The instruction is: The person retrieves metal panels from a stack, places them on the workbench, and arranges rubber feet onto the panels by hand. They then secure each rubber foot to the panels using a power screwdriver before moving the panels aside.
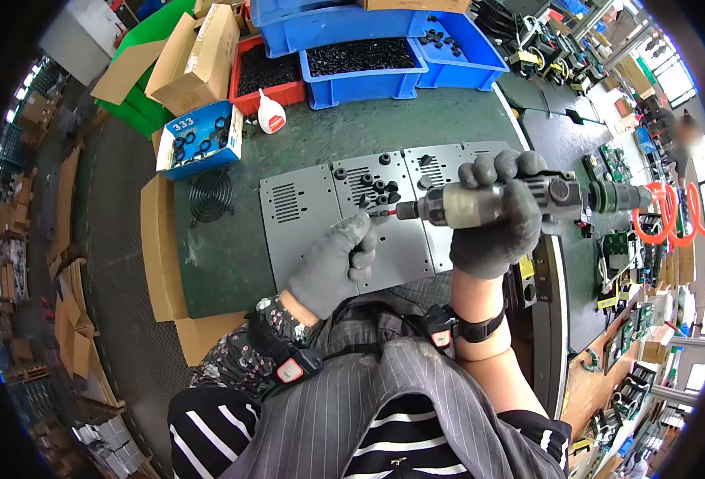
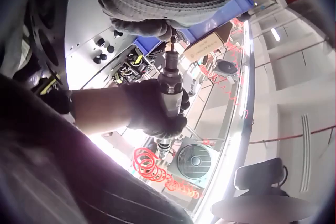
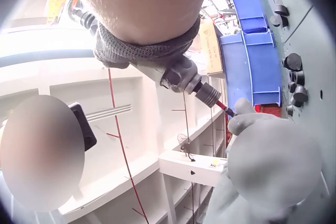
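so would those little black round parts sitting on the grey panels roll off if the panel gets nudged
Probably some would. The black round parts lie loose on the flat grey panel, with no lip visible. Those standing on a flat end may only slide. They look small and likely light, so a nudge could scatter them.

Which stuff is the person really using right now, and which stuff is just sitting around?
In use:
- right hand gripping the power screwdriver
- left hand pinching something small at the screwdriver's tip
- grey metal panels below
- black knobs on the panels

Just lying about:
- blue bins of black parts
- white bottle
- cardboard boxes
- round wire grille
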`<state>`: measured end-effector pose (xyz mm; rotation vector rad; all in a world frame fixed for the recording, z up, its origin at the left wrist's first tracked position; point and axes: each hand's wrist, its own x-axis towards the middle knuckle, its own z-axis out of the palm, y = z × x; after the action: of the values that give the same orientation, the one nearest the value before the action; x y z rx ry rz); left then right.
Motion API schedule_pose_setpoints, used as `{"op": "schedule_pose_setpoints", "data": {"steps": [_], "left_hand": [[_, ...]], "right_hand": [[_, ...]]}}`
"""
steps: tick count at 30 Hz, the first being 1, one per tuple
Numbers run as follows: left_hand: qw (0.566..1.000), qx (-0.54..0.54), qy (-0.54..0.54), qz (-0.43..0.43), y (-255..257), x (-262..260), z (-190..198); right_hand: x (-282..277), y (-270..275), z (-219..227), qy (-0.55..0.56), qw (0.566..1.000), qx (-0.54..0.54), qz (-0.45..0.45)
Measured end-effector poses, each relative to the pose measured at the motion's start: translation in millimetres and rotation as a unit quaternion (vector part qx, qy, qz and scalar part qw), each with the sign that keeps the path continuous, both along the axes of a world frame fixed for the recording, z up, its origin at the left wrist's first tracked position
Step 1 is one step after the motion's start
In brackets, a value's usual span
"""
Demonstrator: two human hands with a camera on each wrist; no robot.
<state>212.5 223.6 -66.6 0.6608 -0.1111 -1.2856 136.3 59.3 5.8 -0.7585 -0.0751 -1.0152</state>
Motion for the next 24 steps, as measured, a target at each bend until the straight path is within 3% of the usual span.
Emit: {"op": "schedule_pose_setpoints", "data": {"steps": [1,2,3,7,9,12,18,21,24], "left_hand": [[1.000,0.001,-0.001,-0.002,0.0,4.7,-5.2],[0.942,0.083,-0.323,0.022,-2.5,12.1,-10.0],[0.777,0.155,-0.609,0.044,-4.8,20.9,-12.4],[0.723,0.273,-0.633,0.041,-20.8,66.1,4.8],[0.509,0.258,-0.821,0.015,-31.9,74.1,19.7],[0.482,0.243,-0.841,-0.034,-43.8,76.4,16.4],[0.493,0.269,-0.827,0.032,-17.2,97.3,14.2],[0.525,0.348,-0.777,0.027,4.1,107.3,14.4],[0.542,0.315,-0.779,-0.014,5.5,108.0,8.2]], "right_hand": [[0.3,-6.9,-1.8,-0.012,1.000,0.018,0.004],[0.9,-13.8,-3.7,-0.027,0.999,0.043,0.006],[0.6,-22.5,-6.5,-0.021,0.999,0.044,0.000],[4.3,-42.6,-10.9,0.018,0.998,0.048,-0.036],[9.7,-44.9,-12.1,0.029,0.998,0.054,-0.034],[18.6,-44.0,-14.5,0.020,0.999,0.050,0.005],[37.5,-35.7,-8.8,0.079,0.997,0.010,0.007],[55.2,-23.1,-1.7,0.148,0.988,-0.040,-0.008],[79.0,-13.3,3.5,0.147,0.985,-0.084,0.010]]}}
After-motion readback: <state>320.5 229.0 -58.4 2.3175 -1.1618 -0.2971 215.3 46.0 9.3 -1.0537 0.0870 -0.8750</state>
